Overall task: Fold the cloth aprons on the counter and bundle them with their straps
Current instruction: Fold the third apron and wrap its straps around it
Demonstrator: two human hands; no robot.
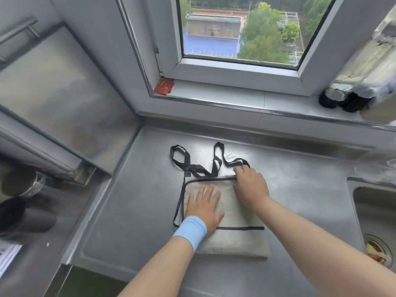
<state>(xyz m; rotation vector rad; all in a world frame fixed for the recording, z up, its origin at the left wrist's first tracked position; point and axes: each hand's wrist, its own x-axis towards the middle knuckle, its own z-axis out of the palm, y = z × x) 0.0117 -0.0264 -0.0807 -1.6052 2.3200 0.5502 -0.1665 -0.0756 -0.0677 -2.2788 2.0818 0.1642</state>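
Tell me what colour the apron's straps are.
The straps are black, clearest in the head view.

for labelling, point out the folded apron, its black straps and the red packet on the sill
folded apron (235,243), head view, bare cloth near front edge
black straps (192,167), head view, bunched part by the cloth
red packet (164,86), head view, its middle

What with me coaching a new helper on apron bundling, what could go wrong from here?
1. The black straps lie looped and crossed beyond the folded apron. The right hand grips one, and pulling it could tighten them into a knot.
2. Only the left hand presses flat on the apron, toward its left side, so a hard tug might skew the fold.
3. The sink lies open to the right, and a swung strap could perhaps land in it.
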